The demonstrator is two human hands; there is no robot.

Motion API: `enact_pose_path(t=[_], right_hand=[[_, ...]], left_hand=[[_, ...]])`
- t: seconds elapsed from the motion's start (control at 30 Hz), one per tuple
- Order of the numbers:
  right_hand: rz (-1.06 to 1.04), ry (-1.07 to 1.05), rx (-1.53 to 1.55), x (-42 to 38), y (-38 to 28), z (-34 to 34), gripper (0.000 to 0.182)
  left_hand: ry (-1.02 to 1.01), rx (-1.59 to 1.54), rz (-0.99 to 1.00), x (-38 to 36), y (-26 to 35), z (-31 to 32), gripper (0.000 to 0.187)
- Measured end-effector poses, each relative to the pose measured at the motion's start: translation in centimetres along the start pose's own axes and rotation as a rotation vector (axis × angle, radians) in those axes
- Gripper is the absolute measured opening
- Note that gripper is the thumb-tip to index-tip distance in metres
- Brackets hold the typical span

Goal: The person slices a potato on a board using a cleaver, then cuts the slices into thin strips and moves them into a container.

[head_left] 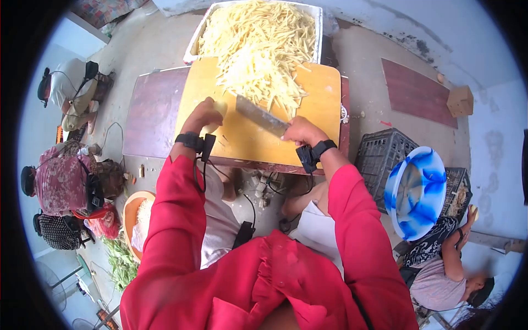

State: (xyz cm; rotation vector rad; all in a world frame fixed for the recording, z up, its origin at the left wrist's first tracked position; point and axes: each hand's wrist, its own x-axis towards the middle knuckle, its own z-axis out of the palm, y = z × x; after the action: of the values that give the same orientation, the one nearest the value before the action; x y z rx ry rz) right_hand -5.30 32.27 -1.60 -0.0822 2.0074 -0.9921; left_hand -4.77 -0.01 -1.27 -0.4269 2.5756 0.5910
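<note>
Red sleeves (181, 220) fill the near view, both mine. Beyond them my yellow cutting board (319, 99) carries a heap of pale potato strips (258, 60) spilling from a white tray (316, 22) at the far edge. My left hand (201, 116) curls down over a peeled potato (220, 108), pinning it. My right hand (300, 132) is closed around the knife (261, 117), its blade angled just right of the potato.

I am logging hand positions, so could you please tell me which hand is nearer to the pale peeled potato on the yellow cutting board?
Left. The left hand rests on the pale peeled potato; the right hand grips the cleaver beside it.
</note>
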Motion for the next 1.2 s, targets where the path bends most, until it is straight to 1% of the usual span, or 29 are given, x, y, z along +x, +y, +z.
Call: enact_pose_path(t=[0.1,0.13,0.17,0.2,0.23,0.37,0.4,0.47,0.5,0.6,0.7,0.8,0.87,0.9,1.0,1.1,1.13,1.2], right_hand=[[0.013,0.224,-0.017,-0.5,-0.6,-0.8,0.023],[0.045,0.253,-0.024,-0.4,-0.6,-1.0,0.024],[0.034,0.257,-0.009,-0.6,-0.5,-1.1,0.022],[0.021,0.263,0.005,-1.2,-0.7,-1.3,0.021],[0.009,0.270,0.017,-1.8,-0.9,-1.5,0.020],[-0.087,0.301,0.114,-4.1,-1.4,-1.3,0.019],[-0.114,0.315,0.134,-4.3,-1.6,-1.1,0.019],[-0.155,0.343,0.117,-4.4,-2.2,-0.7,0.020],[-0.184,0.344,0.179,-4.4,-2.5,-0.4,0.020],[-0.260,0.329,0.328,-4.5,-3.8,0.5,0.019],[-0.284,0.293,0.410,-4.6,-5.5,1.3,0.017],[-0.306,0.259,0.457,-4.3,-6.5,1.5,0.016],[-0.351,0.243,0.506,-4.1,-6.7,1.9,0.016],[-0.354,0.275,0.508,-4.2,-7.1,2.3,0.016],[-0.387,0.329,0.513,-4.2,-8.5,3.2,0.016],[-0.405,0.435,0.472,-4.3,-9.2,3.8,0.015],[-0.406,0.445,0.452,-4.4,-9.3,3.9,0.014],[-0.426,0.478,0.440,-4.9,-9.2,3.9,0.014]], left_hand=[[-0.029,-0.001,0.082,-0.5,1.0,1.8,0.075],[-0.035,0.015,0.126,-0.9,1.5,2.5,0.075],[-0.039,0.030,0.172,-1.2,2.0,3.1,0.076],[0.003,0.052,0.232,-1.4,2.3,4.0,0.078],[0.020,0.052,0.321,-1.6,2.4,4.5,0.072],[0.130,0.109,0.515,-1.4,1.6,7.9,0.066],[0.154,0.121,0.529,-1.6,1.8,8.1,0.067],[0.108,0.157,0.555,-1.7,1.6,7.9,0.072],[0.085,0.174,0.563,-2.0,1.5,7.6,0.075],[0.086,0.106,0.471,-2.2,1.4,6.6,0.084],[-0.029,-0.037,0.416,-1.9,0.8,5.6,0.085],[0.151,-0.024,0.372,0.0,-0.5,5.5,0.064],[0.308,-0.170,0.375,0.9,-0.5,3.7,0.049],[0.385,-0.239,0.371,0.7,-0.5,2.6,0.045],[0.433,-0.634,0.297,-1.4,0.2,-0.4,0.038],[0.557,-0.734,0.293,-2.6,-0.1,-2.3,0.036],[0.507,-0.773,0.217,-2.3,-0.4,-2.6,0.035],[0.361,-0.972,0.096,-2.2,-1.0,-3.1,0.031]])
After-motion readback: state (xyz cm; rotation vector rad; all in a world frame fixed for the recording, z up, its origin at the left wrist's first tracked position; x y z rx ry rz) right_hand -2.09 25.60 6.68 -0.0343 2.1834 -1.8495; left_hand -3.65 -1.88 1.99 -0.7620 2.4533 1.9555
